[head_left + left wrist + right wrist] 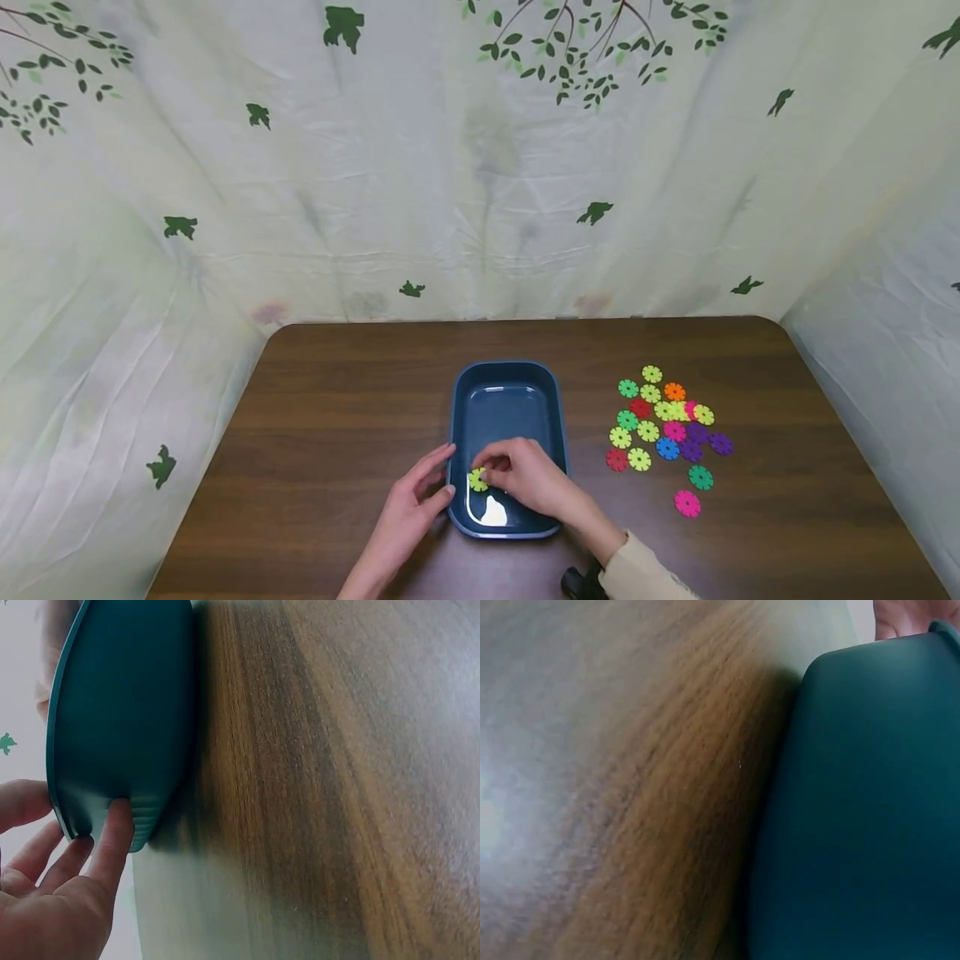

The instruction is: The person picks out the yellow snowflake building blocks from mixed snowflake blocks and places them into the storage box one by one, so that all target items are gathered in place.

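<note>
A blue rectangular tray (508, 425) stands on the table. My left hand (408, 508) holds its near left side, thumb and a fingertip at the rim. In the left wrist view, other fingers (112, 840) press against the tray's outer wall. Over the tray's near half, my right hand (525, 475) pinches a yellow-green notched plastic disc (477, 480), shaped like a flower. The right wrist view shows the tray's outer side (870, 795) but not the right hand's fingertips.
Several notched discs in yellow, green, red, pink, orange, blue and purple lie loosely right of the tray, among them a pink disc (687, 503) nearest me. A black object (581, 583) shows beside the right sleeve. Behind the brown table (337, 400) hangs a leaf-patterned cloth (420, 167).
</note>
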Tool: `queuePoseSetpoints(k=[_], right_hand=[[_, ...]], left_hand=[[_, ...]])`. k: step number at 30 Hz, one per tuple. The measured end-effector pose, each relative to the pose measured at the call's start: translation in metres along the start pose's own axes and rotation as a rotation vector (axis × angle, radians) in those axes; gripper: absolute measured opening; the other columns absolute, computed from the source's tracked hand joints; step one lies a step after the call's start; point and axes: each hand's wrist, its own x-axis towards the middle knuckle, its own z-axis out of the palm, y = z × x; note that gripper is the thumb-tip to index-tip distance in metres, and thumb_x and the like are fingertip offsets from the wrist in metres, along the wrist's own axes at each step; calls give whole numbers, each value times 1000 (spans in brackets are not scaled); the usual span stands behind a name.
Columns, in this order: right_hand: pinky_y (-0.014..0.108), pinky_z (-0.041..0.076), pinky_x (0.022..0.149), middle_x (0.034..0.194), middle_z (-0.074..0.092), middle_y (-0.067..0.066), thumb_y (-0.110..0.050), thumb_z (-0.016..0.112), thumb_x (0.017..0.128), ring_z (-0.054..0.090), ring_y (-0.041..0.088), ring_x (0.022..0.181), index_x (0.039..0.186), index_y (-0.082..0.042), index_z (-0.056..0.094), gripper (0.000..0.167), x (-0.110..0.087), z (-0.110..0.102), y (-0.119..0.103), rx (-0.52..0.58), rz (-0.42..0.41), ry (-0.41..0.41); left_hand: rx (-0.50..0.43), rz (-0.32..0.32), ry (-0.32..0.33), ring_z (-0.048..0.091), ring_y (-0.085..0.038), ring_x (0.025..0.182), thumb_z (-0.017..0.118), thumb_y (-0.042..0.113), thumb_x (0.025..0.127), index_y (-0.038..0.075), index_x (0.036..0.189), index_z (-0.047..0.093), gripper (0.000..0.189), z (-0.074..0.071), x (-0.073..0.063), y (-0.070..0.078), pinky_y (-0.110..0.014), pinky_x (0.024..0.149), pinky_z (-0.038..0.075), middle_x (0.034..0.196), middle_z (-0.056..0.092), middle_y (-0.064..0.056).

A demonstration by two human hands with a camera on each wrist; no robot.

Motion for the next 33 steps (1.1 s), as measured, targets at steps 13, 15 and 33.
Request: queuePoseSetpoints(k=[13, 15, 33], right_hand=[[22, 49, 69, 77, 63, -11, -4, 71, 86, 57, 3, 69, 97, -13, 75, 14, 16, 5, 7, -69, 27, -34], [22, 48, 68, 76, 63, -10, -4, 72, 86, 56, 3, 69, 96, -13, 75, 14, 17, 6, 7, -81, 32, -36], [21, 45, 64, 73, 58, -13, -4, 74, 82, 52, 3, 67, 91, -15, 76, 14, 18, 9, 5, -195, -8, -77]], left_hand=[[-17, -12, -8, 56, -34, 119, 63, -1, 91, 14, 139, 57, 50, 0, 1, 0, -26, 85, 51, 149, 44, -11], [-20, -16, -10, 56, -34, 119, 63, -1, 92, 15, 139, 57, 50, 0, 1, 0, -26, 84, 51, 150, 43, -11], [-39, -38, 1, 56, -34, 119, 64, 0, 91, 15, 139, 57, 51, 1, -2, 3, -27, 78, 51, 148, 45, -10]])
